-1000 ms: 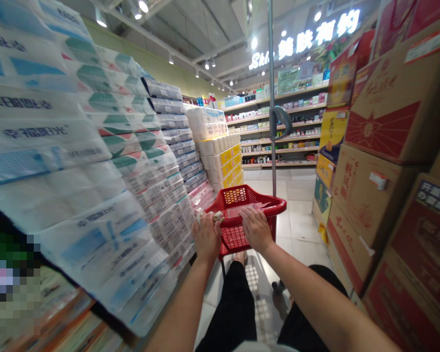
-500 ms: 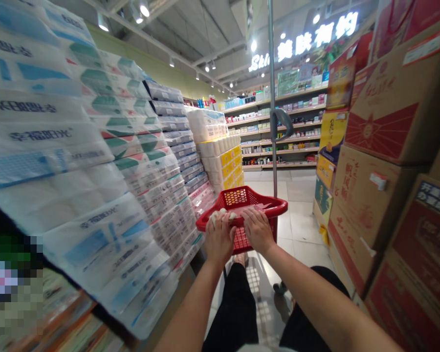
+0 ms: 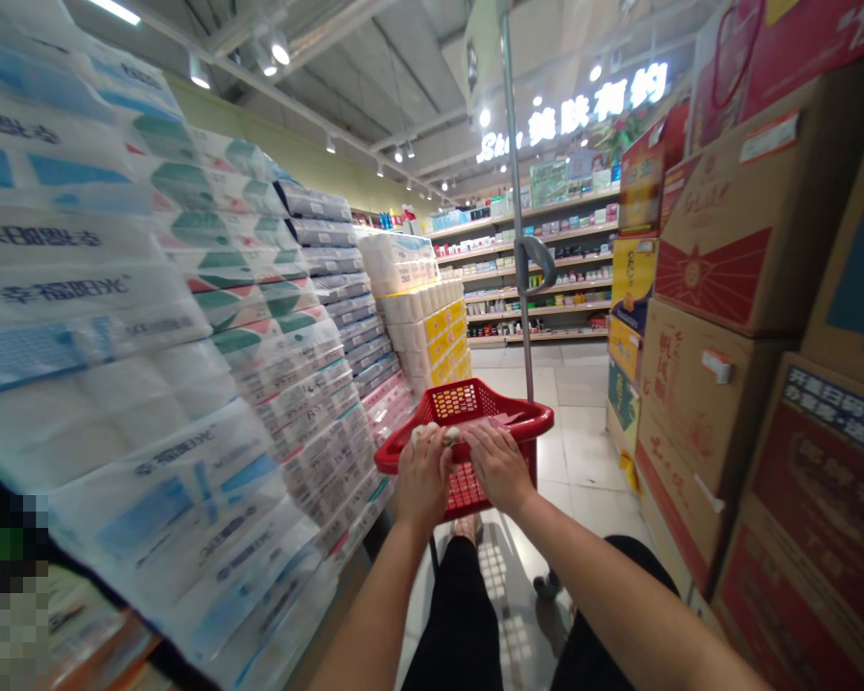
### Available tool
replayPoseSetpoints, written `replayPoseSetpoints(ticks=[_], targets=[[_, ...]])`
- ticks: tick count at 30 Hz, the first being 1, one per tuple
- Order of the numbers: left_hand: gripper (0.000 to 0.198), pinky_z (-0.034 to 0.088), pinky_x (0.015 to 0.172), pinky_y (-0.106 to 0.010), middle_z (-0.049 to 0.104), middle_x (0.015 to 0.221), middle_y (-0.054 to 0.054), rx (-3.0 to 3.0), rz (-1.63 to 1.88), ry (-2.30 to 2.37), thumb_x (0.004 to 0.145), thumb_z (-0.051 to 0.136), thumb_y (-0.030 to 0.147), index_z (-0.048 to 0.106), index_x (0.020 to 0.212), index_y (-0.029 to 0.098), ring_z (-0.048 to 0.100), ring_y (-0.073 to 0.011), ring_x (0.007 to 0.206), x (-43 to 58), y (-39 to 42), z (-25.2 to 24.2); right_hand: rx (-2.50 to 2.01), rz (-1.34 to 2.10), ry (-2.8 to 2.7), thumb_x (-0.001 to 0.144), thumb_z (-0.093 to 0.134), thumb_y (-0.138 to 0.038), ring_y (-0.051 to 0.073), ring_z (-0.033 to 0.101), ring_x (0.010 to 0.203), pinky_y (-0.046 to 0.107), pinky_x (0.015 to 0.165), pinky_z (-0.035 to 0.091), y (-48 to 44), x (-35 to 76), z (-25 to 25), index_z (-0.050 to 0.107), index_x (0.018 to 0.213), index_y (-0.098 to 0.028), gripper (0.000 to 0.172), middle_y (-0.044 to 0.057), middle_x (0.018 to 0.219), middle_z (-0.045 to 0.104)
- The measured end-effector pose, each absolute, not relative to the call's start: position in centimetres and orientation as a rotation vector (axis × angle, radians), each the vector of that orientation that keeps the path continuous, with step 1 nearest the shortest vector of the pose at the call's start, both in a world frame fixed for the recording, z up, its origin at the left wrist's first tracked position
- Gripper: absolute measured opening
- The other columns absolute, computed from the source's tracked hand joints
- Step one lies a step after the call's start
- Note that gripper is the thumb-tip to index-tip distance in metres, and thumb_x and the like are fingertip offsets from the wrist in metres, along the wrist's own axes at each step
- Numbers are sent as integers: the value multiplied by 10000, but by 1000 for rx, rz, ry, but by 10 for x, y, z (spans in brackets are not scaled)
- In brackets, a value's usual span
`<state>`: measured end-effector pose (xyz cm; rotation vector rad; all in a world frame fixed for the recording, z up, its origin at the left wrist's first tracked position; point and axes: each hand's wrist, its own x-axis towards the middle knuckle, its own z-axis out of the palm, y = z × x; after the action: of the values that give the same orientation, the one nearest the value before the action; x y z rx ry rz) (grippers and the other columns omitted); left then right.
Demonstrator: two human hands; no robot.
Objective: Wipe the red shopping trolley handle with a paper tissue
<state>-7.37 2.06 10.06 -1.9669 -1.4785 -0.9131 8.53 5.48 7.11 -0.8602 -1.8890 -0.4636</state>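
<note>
Left of the left hand, a wrapped paper pack read "幸福阳光" (upside down on the layer above). Beyond the right hand, a lit sign read "美肤有约" after a partly hidden "Sk". Right of that hand, a carton showed "帆风顺".

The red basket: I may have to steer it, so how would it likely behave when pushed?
The red basket looks like perforated plastic, so probably light yet fairly stiff. What looks like a dark wheel below suggests easy rolling. Raised above the floor, it might tip if shoved sideways.
</note>
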Motion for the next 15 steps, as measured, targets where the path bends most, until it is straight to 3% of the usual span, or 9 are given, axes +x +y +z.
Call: replayPoseSetpoints(ticks=[3,7,15], targets=[[383,371,1024,-502,560,1275,-134,-1878,-932,-1515,958,348,303,498,1286,176,462,-279,1237,-72,21,100,-870,-470,-1878,939,410,-185,212,459,1252,400,1067,303,55,85,71,537,1288,-195,371,62,1269,600],[444,341,1047,-527,510,1354,-116,-1892,-828,-1460,911,464,376,478,1327,220,441,-310,1255,-62,17,95,-852,-472,-1858,932,410,-191,221,450,1257,407,1070,302,55,83,71,523,1300,-171,387,67,1273,597],[413,330,1042,-551,512,1353,-129,-1707,-887,-1537,934,417,297,485,1331,204,373,-340,1320,-80,14,87,-873,-477,-1840,924,416,-173,214,468,1240,412,1075,305,56,79,69,555,1262,-189,366,73,1248,610]])
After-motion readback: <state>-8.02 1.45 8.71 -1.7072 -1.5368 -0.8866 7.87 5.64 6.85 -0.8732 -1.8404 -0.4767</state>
